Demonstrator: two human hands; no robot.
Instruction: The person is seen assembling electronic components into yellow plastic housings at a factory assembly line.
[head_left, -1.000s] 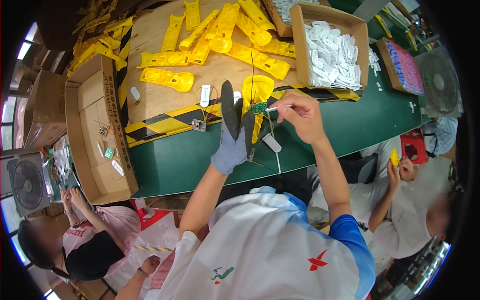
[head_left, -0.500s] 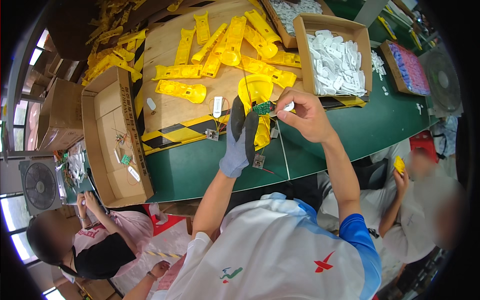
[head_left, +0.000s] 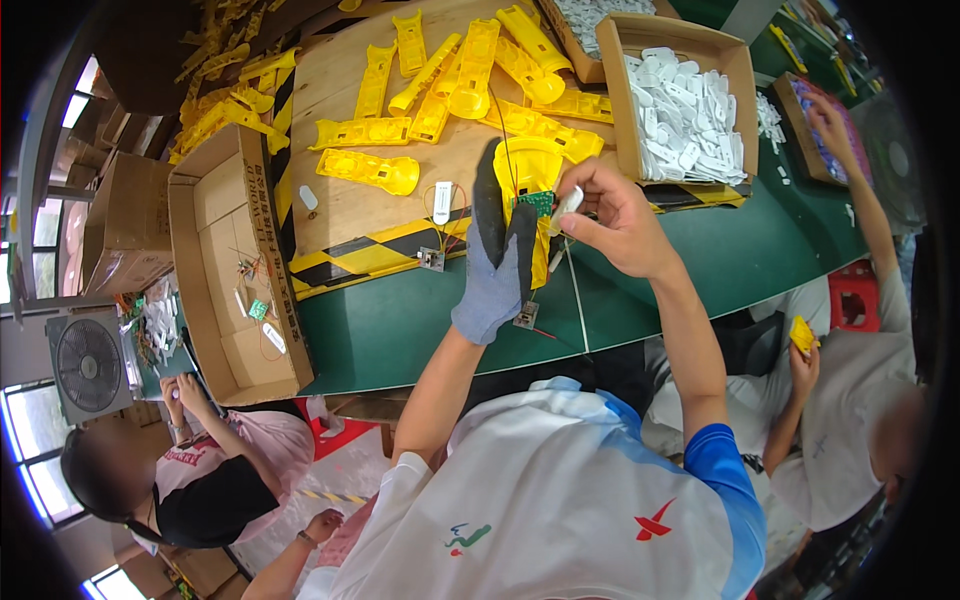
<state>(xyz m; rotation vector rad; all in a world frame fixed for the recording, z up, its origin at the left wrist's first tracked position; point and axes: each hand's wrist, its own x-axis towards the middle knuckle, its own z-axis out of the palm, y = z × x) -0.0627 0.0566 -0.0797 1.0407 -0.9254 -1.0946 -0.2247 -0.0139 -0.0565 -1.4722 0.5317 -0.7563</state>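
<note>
My left hand (head_left: 490,275), in a grey glove with dark fingers, is closed round a yellow plastic shell (head_left: 532,158) held above the table's front edge. A small green circuit board (head_left: 536,204) shows in the shell, with a thin dark wire rising beside it. Just right of the board, my bare right hand (head_left: 630,228) pinches a small white plastic piece (head_left: 569,202) between thumb and fingers. Whether that piece touches the shell I cannot tell. Below the left hand, a small square metal-coloured part (head_left: 525,316) with a red wire hangs or lies at the table edge.
Several yellow shells (head_left: 370,170) lie on a wooden board edged with striped tape. A carton of white pieces (head_left: 749,110) stands at the right, an open carton (head_left: 180,260) at the left. A white strip with wires (head_left: 443,203) lies nearby. Co-workers sit on both sides.
My right hand has turned the white piece so that its long side shows beside the board. The co-worker at the right now reaches an arm to the box at the far right.
</note>
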